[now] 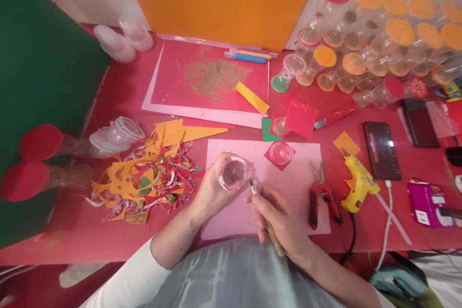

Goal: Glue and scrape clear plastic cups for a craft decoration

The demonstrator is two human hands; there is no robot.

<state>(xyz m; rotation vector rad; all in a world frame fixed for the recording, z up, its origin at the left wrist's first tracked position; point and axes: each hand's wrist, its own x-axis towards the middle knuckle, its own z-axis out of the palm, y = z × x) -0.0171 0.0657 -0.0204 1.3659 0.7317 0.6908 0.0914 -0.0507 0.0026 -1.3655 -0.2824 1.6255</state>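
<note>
My left hand (212, 187) is wrapped round a clear plastic cup-like piece (234, 173), its round mouth facing up towards me. In my right hand (276, 211) is a wooden-handled knife (273, 236), held like a pen. Its short metal tip meets the right side of the cup's rim or lies just beside it; I cannot tell which. Both hands are above a pink sheet (231, 219). Just beyond them, a clear round plastic piece (281, 153) sits on a small red square. Red-handled snips (319, 197) lie open to the right of my right hand.
Orange, red and clear scraps (144, 178) are heaped at left, near clear plastic cups (115, 137). A yellow glue gun (357, 183) and a phone (381, 150) lie at right. Bottle-top pieces with orange discs (399, 31) crowd the back right. An orange board (220, 0) stands behind.
</note>
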